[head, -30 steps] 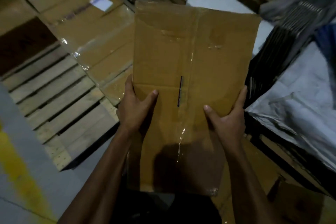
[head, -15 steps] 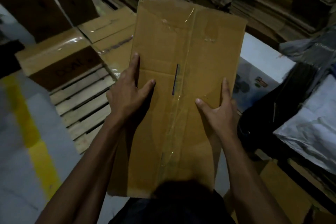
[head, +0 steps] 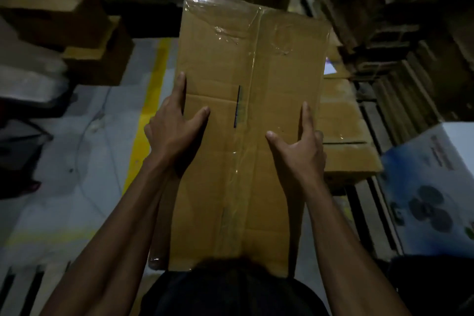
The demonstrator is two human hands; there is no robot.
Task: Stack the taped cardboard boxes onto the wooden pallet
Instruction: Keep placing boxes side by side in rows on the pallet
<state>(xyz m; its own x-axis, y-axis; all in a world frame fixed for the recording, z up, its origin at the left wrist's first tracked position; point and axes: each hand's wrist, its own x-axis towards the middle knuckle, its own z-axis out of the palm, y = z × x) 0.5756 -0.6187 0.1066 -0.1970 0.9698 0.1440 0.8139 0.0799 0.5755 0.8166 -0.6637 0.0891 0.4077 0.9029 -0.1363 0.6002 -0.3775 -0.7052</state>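
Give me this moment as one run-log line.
phase: carrying | object: taped cardboard box | left hand: grips left edge | right hand: grips right edge | wooden pallet: right of box, boxes on it

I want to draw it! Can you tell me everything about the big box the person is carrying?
The cardboard box is long, flat-topped and plain brown. Shiny clear tape runs down its middle seam and wrinkles across the far end. A thin dark slit sits near the centre. It is sealed and held off the ground, its near end close to the person's body. The left hand and right hand grip its sides.
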